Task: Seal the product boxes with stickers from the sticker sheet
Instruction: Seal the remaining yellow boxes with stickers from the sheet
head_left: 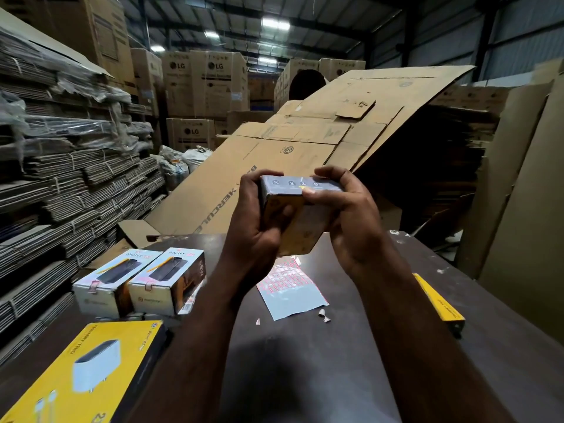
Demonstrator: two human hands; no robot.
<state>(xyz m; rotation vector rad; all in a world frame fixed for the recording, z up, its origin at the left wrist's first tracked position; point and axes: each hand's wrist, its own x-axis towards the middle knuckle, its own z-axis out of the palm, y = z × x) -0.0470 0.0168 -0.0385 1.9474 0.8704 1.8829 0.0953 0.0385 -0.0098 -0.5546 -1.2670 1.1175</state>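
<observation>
Head view: a big flattened cardboard sheet [305, 141] is leaning across the background beyond the far edge of the worktop, with tall printed cartons [207, 83] standing stacked behind it. Tied bundles of flat cardboard [76, 178] are sitting piled high along the left side.

A dark worktop [305, 361] is filling the lower part of the picture. At its near left corner a wide yellow box [91, 370] is lying flat, printed face up. Just beyond it, along the left edge, two product boxes [110, 279] [171, 279] are lying side by side, touching, their ends facing the camera. A long, thin yellow box [439, 300] is lying along the right edge.

A third product box [299, 190] is being held up in the air above the middle of the worktop, well clear of it, grey face turned upward. The left hand [259, 221] is gripping its left end, fingers curling over the far side and thumb lying on the yellow end face. The right hand [348, 215] is grasping the right end, fingers wrapping over the top and thumb pressing on the near edge of the grey face, beside a small yellow mark.

Below the raised box, the sticker sheet [290, 291] is lying flat in the middle of the worktop, its far part showing a grid of red-edged stickers and its near part pale and bare. Two small paper scraps [323, 315] are lying just off its near right corner.
</observation>
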